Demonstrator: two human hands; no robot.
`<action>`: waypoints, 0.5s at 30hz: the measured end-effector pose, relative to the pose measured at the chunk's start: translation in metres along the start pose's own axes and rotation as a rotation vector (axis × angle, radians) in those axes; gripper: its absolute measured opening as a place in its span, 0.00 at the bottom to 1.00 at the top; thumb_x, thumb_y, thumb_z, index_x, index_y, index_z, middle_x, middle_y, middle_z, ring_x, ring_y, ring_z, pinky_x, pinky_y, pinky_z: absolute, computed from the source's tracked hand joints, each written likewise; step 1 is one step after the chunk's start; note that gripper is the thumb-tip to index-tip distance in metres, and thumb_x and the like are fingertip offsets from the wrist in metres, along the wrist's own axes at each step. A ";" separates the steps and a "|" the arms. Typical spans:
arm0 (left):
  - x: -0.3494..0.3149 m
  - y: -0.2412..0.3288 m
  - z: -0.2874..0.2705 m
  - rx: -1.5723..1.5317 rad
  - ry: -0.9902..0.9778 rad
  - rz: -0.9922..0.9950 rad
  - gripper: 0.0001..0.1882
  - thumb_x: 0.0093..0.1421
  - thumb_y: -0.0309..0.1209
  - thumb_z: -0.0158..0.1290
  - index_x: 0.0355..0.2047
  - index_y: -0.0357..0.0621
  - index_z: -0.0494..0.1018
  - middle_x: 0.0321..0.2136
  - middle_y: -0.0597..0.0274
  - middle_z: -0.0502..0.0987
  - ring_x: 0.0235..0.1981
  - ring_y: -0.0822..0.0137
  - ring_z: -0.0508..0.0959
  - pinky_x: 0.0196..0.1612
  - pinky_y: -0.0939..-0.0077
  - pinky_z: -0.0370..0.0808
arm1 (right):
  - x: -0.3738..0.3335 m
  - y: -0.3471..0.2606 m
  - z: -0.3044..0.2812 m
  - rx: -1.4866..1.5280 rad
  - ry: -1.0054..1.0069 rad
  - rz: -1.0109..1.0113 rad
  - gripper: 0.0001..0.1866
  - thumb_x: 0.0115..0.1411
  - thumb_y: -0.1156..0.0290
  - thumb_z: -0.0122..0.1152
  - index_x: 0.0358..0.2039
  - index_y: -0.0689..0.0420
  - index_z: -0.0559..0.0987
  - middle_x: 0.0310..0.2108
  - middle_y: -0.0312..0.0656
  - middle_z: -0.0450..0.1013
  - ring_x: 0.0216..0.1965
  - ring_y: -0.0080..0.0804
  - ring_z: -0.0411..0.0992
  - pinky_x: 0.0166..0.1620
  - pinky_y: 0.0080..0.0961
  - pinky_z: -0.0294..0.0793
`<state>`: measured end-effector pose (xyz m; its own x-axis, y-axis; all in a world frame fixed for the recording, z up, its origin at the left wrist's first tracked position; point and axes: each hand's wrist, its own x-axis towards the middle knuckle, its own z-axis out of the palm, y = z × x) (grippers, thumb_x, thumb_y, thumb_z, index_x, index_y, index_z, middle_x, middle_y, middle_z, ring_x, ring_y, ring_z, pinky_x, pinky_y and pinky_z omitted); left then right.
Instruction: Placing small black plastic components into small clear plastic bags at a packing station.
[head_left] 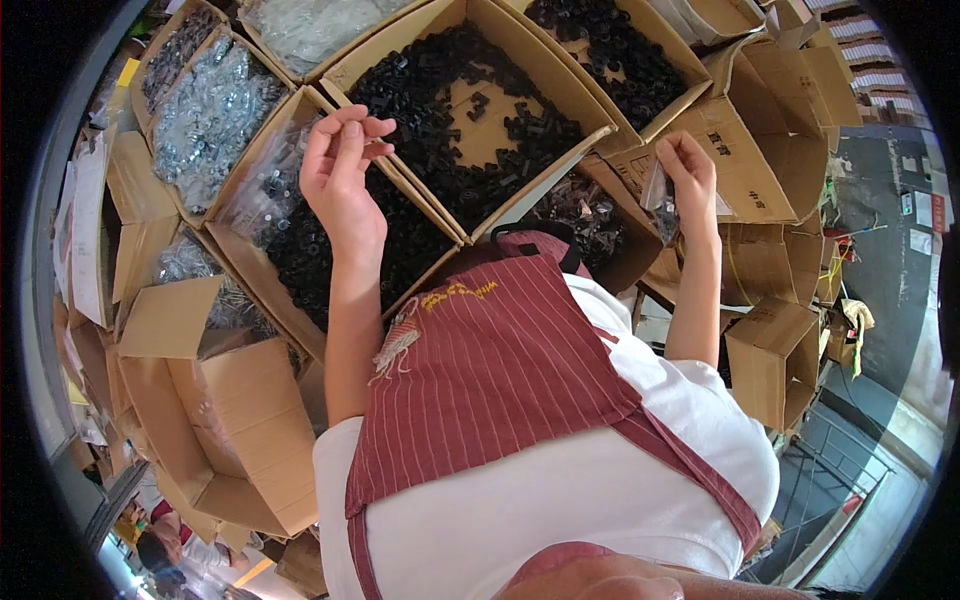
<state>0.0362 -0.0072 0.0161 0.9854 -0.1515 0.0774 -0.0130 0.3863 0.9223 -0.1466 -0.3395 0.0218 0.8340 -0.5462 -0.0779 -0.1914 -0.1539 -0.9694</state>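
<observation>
My left hand (345, 180) is raised over a cardboard box of small black parts (400, 235). Its fingers are loosely bent and apart, and I see nothing between them. On the right, my right hand (690, 180) pinches the top of a small clear plastic bag (658, 195) with a few dark pieces inside. Below and left of that bag, a box holds loose dark parts (578, 215). Straight ahead, between my hands, stands a larger cardboard box (590, 140) with black plastic parts spread round a bare patch of its bottom.
More boxes crowd round me: one with clear blue-tinted parts (205, 115) at the far left, and one with black parts (610, 60) at the far right. An open carton (260, 420) stands near my left elbow. Another carton (770, 355) is by my right elbow.
</observation>
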 end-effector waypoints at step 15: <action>0.012 -0.010 -0.017 -0.071 0.109 -0.032 0.10 0.68 0.28 0.50 0.45 0.35 0.75 0.34 0.60 0.80 0.41 0.64 0.81 0.43 0.73 0.75 | 0.006 -0.020 0.049 -0.374 -0.094 -0.222 0.09 0.61 0.75 0.61 0.41 0.63 0.81 0.38 0.48 0.79 0.39 0.42 0.79 0.40 0.30 0.78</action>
<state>0.0512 0.0030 0.0015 0.9978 -0.0662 0.0029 0.0271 0.4472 0.8940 -0.1120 -0.2995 0.0295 0.9163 -0.3912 0.0853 -0.1616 -0.5561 -0.8152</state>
